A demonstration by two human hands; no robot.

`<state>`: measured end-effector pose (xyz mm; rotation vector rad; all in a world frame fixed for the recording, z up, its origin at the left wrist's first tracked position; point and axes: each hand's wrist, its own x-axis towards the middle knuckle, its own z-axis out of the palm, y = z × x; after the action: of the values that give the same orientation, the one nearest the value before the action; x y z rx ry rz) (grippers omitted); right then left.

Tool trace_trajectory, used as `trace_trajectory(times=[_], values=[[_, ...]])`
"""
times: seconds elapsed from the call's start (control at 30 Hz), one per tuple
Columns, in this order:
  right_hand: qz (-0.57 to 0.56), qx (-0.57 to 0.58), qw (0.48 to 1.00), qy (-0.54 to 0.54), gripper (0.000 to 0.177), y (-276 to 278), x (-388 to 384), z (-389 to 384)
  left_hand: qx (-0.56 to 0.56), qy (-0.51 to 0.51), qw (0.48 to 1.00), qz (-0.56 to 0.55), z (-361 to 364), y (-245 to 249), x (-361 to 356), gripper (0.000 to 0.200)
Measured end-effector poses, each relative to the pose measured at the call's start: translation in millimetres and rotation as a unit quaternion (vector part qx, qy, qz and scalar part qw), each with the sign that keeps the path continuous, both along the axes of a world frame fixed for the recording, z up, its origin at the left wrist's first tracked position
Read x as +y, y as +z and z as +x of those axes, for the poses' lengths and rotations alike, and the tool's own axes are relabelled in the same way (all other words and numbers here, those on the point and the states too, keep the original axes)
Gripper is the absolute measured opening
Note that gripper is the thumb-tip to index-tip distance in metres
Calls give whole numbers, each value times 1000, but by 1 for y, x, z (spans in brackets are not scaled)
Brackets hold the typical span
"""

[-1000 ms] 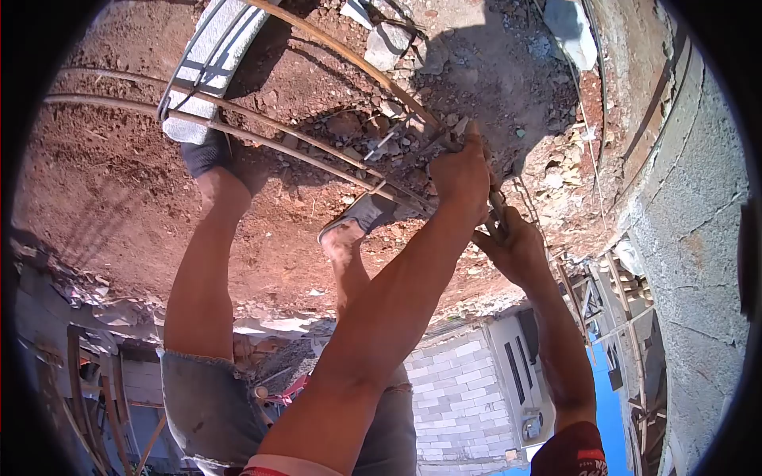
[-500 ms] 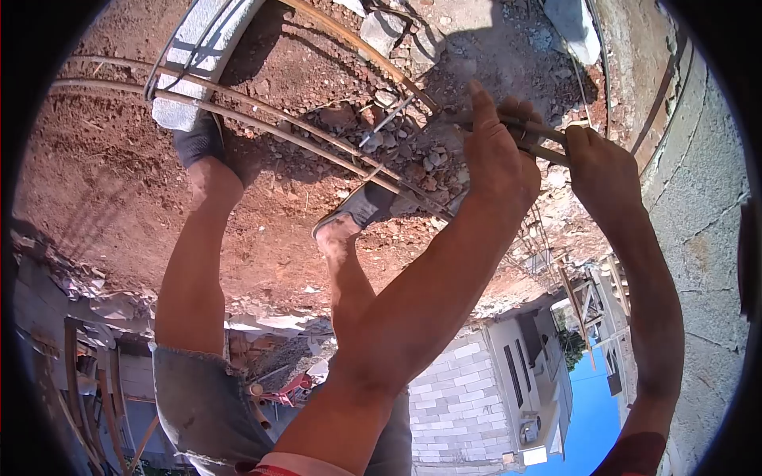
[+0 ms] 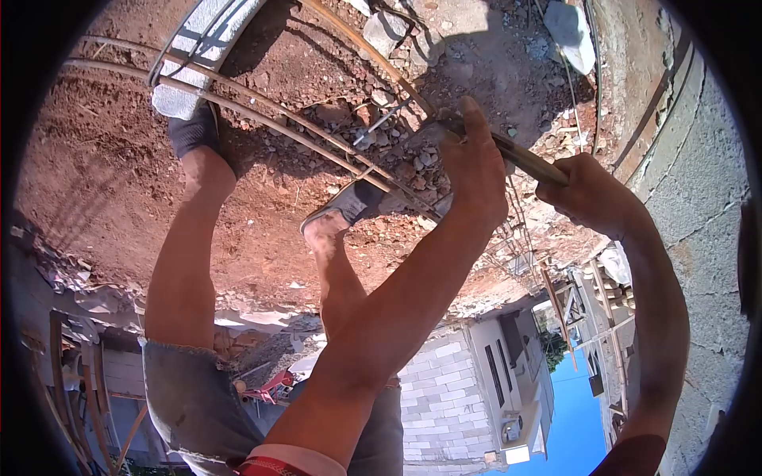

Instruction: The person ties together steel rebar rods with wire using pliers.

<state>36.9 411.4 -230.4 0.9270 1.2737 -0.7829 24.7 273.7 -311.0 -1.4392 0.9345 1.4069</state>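
My left hand (image 3: 476,166) is closed round a dark bar (image 3: 528,161), with its thumb stretched up along it. At the bar's near end my right hand (image 3: 591,194) grips it in a fist. The bar's far end comes close to the end of a rusty rebar rod (image 3: 365,51); whether they touch is hard to make out. What kind of tool the bar belongs to does not show. Left of my hands, two long rebar rods (image 3: 270,117) run across a concrete post (image 3: 208,40), with a tie (image 3: 365,172) around them near my foot.
My shoes (image 3: 353,202) stand on red soil with broken stones. A rough concrete wall (image 3: 698,222) rises at the right. Wire-tied rebar (image 3: 520,226) lies behind my arms. A block wall (image 3: 444,397) and a red object (image 3: 274,387) appear between and beyond my legs.
Both hands have shifted slightly down; the left has also moved left. The bar now slopes more, and its two parallel parts look lined up as one. The gap between the hands has widened.
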Motion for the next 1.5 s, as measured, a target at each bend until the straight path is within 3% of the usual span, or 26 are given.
trace_trajectory(times=[0.03,0.07,0.1,0.13,0.2,0.37,0.5,0.6,0.7,0.73,0.77,0.8,0.83,0.87,0.9,1.0,1.07,1.1,1.13,1.23,1.27,1.3,1.37,1.43,1.47,1.5], values=[[-3,-3,1000,3,26,2,7,-12,0,2,1000,1,5,2,-8,57],[0,-2,1000,5,26,0,10,-16,230,-220,935,-156,16,-3,-22,54],[-30,-33,997,-69,26,0,13,-20,342,-318,858,-213,17,-8,-35,53],[-59,-61,986,-142,26,1,17,-24,431,-407,749,-295,18,-13,-48,52],[-88,-87,967,-222,29,0,17,-20,577,-617,490,-216,0,-27,-80,48],[-113,-110,926,-342,32,2,15,-12,611,-579,529,-110,-17,-55,-108,37],[-119,-101,925,-347,32,0,13,-5,674,-561,474,-82,-36,-63,-112,33],[-125,-105,916,-367,32,-2,11,6,690,-578,435,12,-52,-62,-109,28],[-136,-119,901,-396,32,-6,9,20,641,-632,435,23,-58,-41,-97,27],[-140,-124,895,-405,32,-6,7,24,456,-632,623,68,-57,-26,-92,24],[-143,-125,893,-407,32,-6,7,23,237,-587,767,104,-53,-15,-87,23],[-113,-98,942,-301,33,-5,10,15,237,-589,766,101,-36,-12,-86,23],[-81,-68,976,-189,34,-5,13,6,254,-448,855,60,-9,-14,-86,23],[-55,-38,998,12,34,-9,15,-7,264,-293,919,18,12,-15,-81,24],[4,13,981,193,30,-6,13,-26,264,-295,918,15,25,-13,-70,24],[42,36,948,314,23,-8,18,-44,197,-263,944,17,49,-13,-36,26],[65,210,837,501,18,-6,21,-40,157,-152,973,76,42,-18,-21,27],[61,210,835,505,18,-4,16,-39,154,-148,974,73,36,-14,-20,27],[87,213,815,532,16,-1,8,-35,79,19,991,102,29,-10,-20,26],[156,237,767,576,11,6,-16,-8,-73,271,955,92,-20,11,-6,24],[163,228,781,559,14,10,-28,5,-144,351,923,57,-31,16,0,25],[172,219,793,541,17,16,-35,10,-145,355,922,60,-28,11,5,25],[126,206,883,402,27,30,-41,1,-181,226,955,67,-15,-8,12,36],[-9,44,968,248,36,27,-25,-21,-173,217,955,105,-7,-15,3,38],[-9,-15,998,-52,33,23,-28,-15,-166,234,945,160,-5,-16,-4,37],[-11,-75,935,-347,31,18,-34,-12,-160,250,931,211,-2,-17,-11,36]])
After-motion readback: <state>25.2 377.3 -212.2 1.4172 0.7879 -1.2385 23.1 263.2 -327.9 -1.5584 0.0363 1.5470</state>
